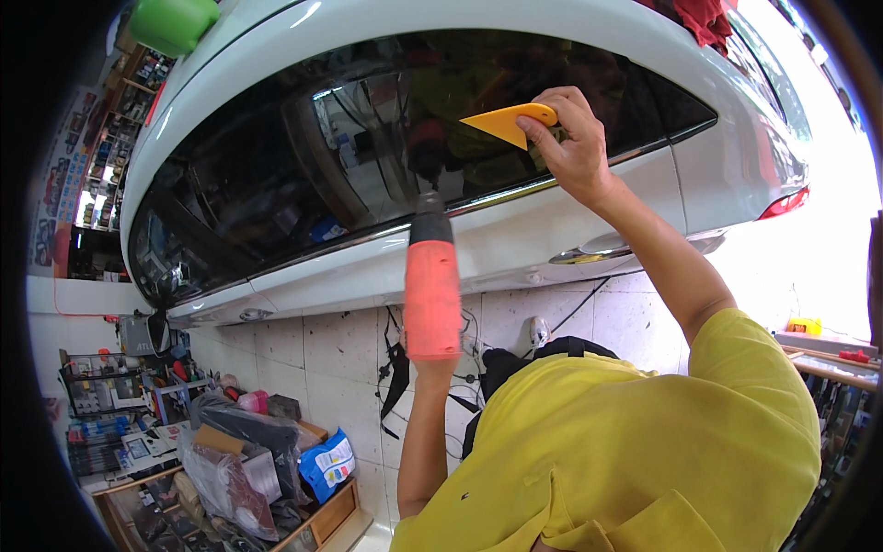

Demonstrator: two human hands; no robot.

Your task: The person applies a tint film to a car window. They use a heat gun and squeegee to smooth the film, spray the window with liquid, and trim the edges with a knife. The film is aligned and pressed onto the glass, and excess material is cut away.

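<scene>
My left hand [434,365] grips a heat gun [432,294] with an orange-red body and a black nozzle. The gun's body hides most of those fingers. Its nozzle points at the dark side window [359,138] of a white car, near the lower chrome trim [368,232]. Between thumb and fingers, my right hand [575,143] pinches a yellow-orange triangular squeegee [506,120]. The squeegee is over the rear part of the glass, its flat edge facing left; whether it touches the glass I cannot tell.
A door handle [589,252] lies below my right forearm. Green container [173,23] and red cloth [702,20] rest on the car. Cables and a black strap [396,382] lie on the tiled floor. At lower left stands a wooden box [336,515] with plastic-wrapped goods and a blue bag [327,463].
</scene>
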